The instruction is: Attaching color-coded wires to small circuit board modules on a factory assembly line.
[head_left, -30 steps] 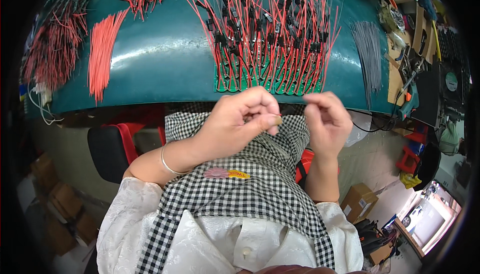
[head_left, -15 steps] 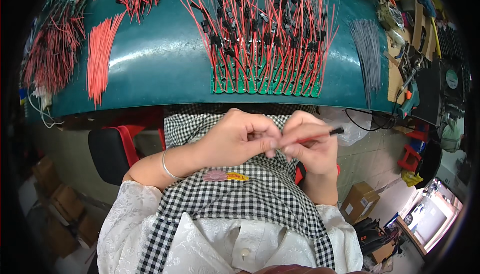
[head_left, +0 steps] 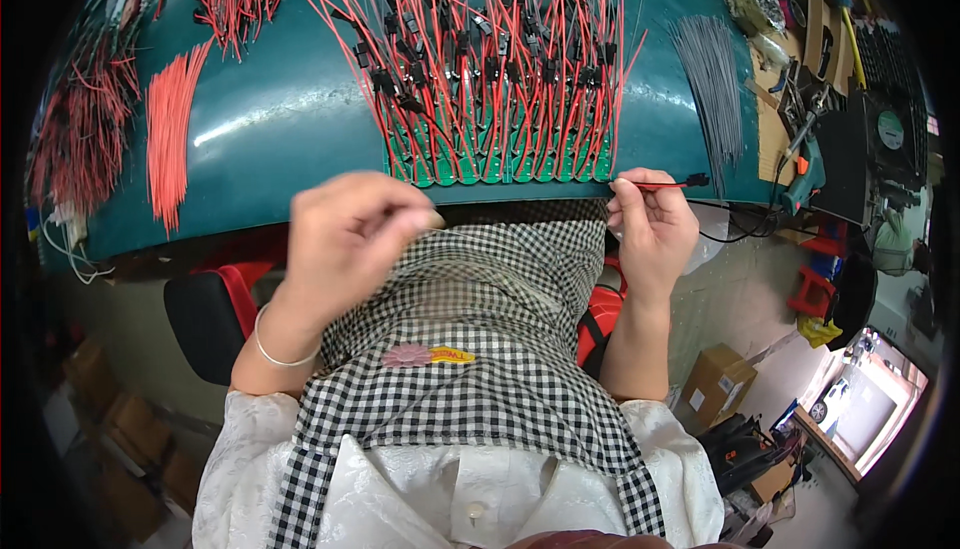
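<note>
Pinching a red wire with a black connector (head_left: 662, 185) between thumb and fingertips, the right hand (head_left: 650, 229) holds it level just off the near edge of the teal worktable (head_left: 280, 139), its connector end pointing right. I see the left hand (head_left: 350, 234) raised over the checked apron (head_left: 480, 349), fingertips drawn together; whether anything is caught between them I cannot tell, since the hand is blurred. Just beyond the held wire, a row of green circuit boards (head_left: 500, 164) lines the table's near edge, and a dense fan of red wires with black connectors (head_left: 490, 59) rises from it. To the left lies a loose bundle of bare red wires (head_left: 170, 139), with darker tangles (head_left: 85, 129) past it, cut off at the rim. A sheaf of grey wires (head_left: 712, 89) lies to the right. Farther right, cardboard trays (head_left: 790, 49) hold tools and small parts too distorted for me to identify. A cardboard box (head_left: 715, 389) stands on the floor; I cannot make out its contents.
</note>
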The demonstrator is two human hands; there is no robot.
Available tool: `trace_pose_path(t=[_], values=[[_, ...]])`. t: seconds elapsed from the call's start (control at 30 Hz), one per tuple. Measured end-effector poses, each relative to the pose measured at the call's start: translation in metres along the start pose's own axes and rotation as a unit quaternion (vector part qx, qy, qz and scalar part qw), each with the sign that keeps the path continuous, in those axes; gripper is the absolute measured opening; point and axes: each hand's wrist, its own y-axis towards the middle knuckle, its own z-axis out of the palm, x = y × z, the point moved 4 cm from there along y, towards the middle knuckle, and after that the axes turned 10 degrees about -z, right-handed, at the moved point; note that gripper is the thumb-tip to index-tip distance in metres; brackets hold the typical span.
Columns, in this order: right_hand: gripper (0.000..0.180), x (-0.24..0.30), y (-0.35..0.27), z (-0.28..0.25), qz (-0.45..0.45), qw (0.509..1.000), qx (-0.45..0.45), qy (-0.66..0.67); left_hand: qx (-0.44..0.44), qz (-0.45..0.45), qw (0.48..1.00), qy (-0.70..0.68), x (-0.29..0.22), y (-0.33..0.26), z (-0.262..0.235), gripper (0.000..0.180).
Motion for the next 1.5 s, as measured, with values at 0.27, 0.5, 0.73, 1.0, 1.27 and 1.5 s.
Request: trace_pose_path(t=[0.27,0.5,0.73,1.0,1.27,1.5], values=[[0.007,0.001,0.002,0.003,-0.016,0.999,-0.002,-0.048,-0.127,-0.012,0.986,0.111,0.034,0.006,-0.026,0.008],[0.011,0.006,0.003,0.005,-0.043,0.993,0.0,-0.109,-0.13,-0.009,0.986,0.099,0.036,0.008,-0.024,0.008],[0.012,0.018,0.004,0.01,-0.116,0.975,0.015,-0.19,-0.131,-0.005,0.986,0.102,0.035,0.008,-0.023,0.009],[0.017,0.031,0.02,0.015,-0.164,0.95,0.128,-0.234,-0.122,0.007,0.986,0.112,0.034,0.009,-0.021,0.009],[0.019,0.035,0.031,0.018,-0.197,0.94,0.145,-0.239,-0.076,-0.007,0.992,0.1,0.028,0.009,-0.022,0.013],[0.026,0.024,0.033,0.015,-0.145,0.969,0.11,-0.164,-0.062,-0.001,0.993,0.103,0.022,0.012,-0.021,0.016]])
